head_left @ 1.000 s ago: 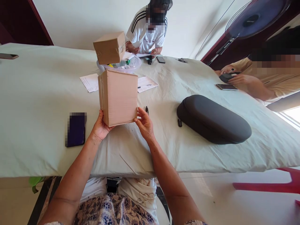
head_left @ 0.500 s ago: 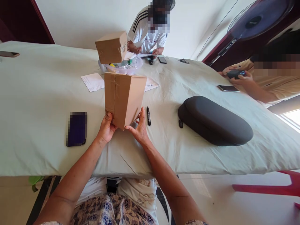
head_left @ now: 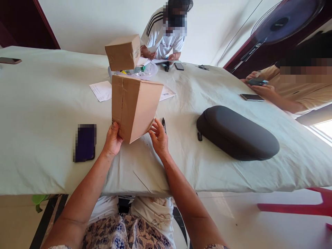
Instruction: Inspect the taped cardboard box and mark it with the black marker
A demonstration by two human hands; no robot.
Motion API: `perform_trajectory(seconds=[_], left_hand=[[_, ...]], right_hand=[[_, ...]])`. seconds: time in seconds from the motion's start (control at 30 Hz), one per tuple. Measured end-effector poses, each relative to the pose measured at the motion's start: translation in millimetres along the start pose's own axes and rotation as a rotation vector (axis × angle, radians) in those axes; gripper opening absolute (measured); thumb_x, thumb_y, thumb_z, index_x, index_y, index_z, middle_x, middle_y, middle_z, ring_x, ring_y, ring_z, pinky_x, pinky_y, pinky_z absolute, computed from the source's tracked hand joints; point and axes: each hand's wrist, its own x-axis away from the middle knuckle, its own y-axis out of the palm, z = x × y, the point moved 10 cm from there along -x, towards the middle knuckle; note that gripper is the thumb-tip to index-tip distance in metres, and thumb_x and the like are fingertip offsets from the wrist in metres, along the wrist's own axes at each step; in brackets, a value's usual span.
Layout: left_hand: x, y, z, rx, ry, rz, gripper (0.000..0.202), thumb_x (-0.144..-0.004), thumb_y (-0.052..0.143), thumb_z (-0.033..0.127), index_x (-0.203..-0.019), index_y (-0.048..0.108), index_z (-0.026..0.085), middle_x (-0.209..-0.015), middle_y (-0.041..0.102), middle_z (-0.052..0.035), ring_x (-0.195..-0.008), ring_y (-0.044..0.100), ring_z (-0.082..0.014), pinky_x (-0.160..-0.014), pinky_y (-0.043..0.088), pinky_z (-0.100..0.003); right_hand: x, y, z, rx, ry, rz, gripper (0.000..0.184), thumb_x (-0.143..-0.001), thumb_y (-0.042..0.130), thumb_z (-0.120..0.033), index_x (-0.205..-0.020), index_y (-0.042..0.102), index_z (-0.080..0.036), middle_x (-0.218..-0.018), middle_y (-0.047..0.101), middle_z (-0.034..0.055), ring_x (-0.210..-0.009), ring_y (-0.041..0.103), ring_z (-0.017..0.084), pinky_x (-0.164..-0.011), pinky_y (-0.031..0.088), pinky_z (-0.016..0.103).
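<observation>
A brown cardboard box [head_left: 145, 103] is held tilted above the cloth-covered table, turned so a corner edge faces me. My left hand [head_left: 113, 140] grips its lower left side, thumb on the near face and the other fingers hidden behind. By the lower right edge is my right hand [head_left: 160, 140], thumb and fingers apart; whether its fingertips touch the cardboard I cannot tell. Just behind that hand lies an uncapped black marker [head_left: 164, 123], partly covered by the fingers. Its black cap [head_left: 199, 136] rests farther right.
A dark oval case [head_left: 238, 133] lies right, a dark blue blurred item [head_left: 85, 143] left. Behind the box, another carton [head_left: 121, 55] sits on a clear plastic basin [head_left: 153, 73]. Papers [head_left: 101, 90] and phones [head_left: 252, 97] lie about. Two people sit at the far and right sides.
The box has shifted slightly left and turned, showing more of its right face. My right hand has moved right, its thumb coming away from the box's bottom corner.
</observation>
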Motion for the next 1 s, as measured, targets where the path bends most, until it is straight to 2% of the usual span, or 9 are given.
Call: perform_trajectory(seconds=[0.13,0.23,0.3,0.43,0.6,0.73,0.87,0.93,1.0], left_hand=[[-1,-8.0,13,-0.072,0.111,0.058,0.050,-0.075,0.082,0.057,-0.109,0.068,0.023,-0.118,0.075,-0.0050,-0.123,0.066,-0.0230,-0.093,0.058,-0.028],[0,-23.2,33,-0.264,0.279,0.160,0.053,-0.074,0.081,0.060,-0.107,0.065,0.021,-0.111,0.073,-0.0066,-0.118,0.068,-0.0230,-0.095,0.056,-0.029],[4,-26.1,50,-0.441,0.407,0.199,0.058,-0.076,0.078,0.063,-0.113,0.063,0.021,-0.117,0.071,-0.0091,-0.121,0.065,-0.0243,-0.103,0.053,-0.033],[14,-9.4,73,-0.725,0.617,0.137,0.064,-0.080,0.074,0.062,-0.126,0.058,0.021,-0.149,0.054,-0.0151,-0.144,0.049,-0.0283,-0.123,0.035,-0.041],[17,4.2,73,-0.883,0.678,0.037,0.065,-0.082,0.073,0.062,-0.128,0.058,0.019,-0.152,0.051,-0.0190,-0.145,0.048,-0.0302,-0.124,0.032,-0.045],[16,2.4,70,-0.945,0.687,0.035,0.065,-0.082,0.072,0.062,-0.129,0.059,0.019,-0.152,0.052,-0.0196,-0.144,0.049,-0.0305,-0.123,0.034,-0.047],[17,5.7,72,-0.961,0.691,0.021,0.063,-0.082,0.073,0.059,-0.129,0.059,0.020,-0.154,0.049,-0.0186,-0.146,0.047,-0.0304,-0.123,0.035,-0.047],[18,8.7,74,-0.972,0.696,0.019,0.063,-0.082,0.074,0.058,-0.130,0.059,0.020,-0.156,0.048,-0.0185,-0.148,0.045,-0.0305,-0.124,0.034,-0.047],[19,10.5,77,-0.972,0.704,0.027,0.064,-0.080,0.076,0.059,-0.129,0.060,0.021,-0.157,0.048,-0.0177,-0.149,0.043,-0.0309,-0.125,0.033,-0.048]], right_hand=[[2,-10,-7,0.051,0.009,0.073,0.072,-0.089,0.065,-0.053,-0.152,0.039,-0.030,-0.137,0.065,0.0158,-0.111,0.072,0.026,-0.086,0.062,0.043],[4,-17,-21,0.076,-0.065,0.120,0.093,-0.084,0.070,-0.057,-0.159,0.021,-0.034,-0.153,0.051,0.0178,-0.127,0.064,0.029,-0.089,0.061,0.043],[4,-21,-32,0.113,-0.132,0.137,0.108,-0.079,0.074,-0.062,-0.161,0.009,-0.038,-0.161,0.039,0.0181,-0.137,0.057,0.031,-0.094,0.060,0.045],[5,-22,-42,0.144,-0.215,0.138,0.120,-0.075,0.075,-0.067,-0.161,-0.004,-0.042,-0.168,0.025,0.0166,-0.147,0.046,0.033,-0.101,0.056,0.050],[4,-19,-40,0.118,-0.240,0.128,0.123,-0.071,0.081,-0.065,-0.160,0.000,-0.041,-0.166,0.029,0.0161,-0.144,0.047,0.033,-0.100,0.057,0.050],[3,-30,-36,0.122,-0.200,0.215,0.097,-0.076,0.078,-0.060,-0.154,0.024,-0.038,-0.153,0.045,0.0133,-0.132,0.056,0.029,-0.097,0.058,0.047],[4,-50,-39,0.068,-0.194,0.344,0.054,-0.082,0.074,-0.054,-0.126,0.052,-0.031,-0.138,0.056,0.0102,-0.123,0.061,0.025,-0.087,0.060,0.040],[3,-57,-38,0.046,-0.167,0.382,0.033,-0.090,0.065,-0.054,-0.110,0.058,-0.028,-0.128,0.063,0.0091,-0.115,0.064,0.023,-0.080,0.060,0.036],[1,-60,-34,0.039,-0.124,0.396,0.030,-0.094,0.056,-0.055,-0.097,0.059,-0.025,-0.118,0.067,0.0079,-0.104,0.067,0.020,-0.075,0.060,0.034]])
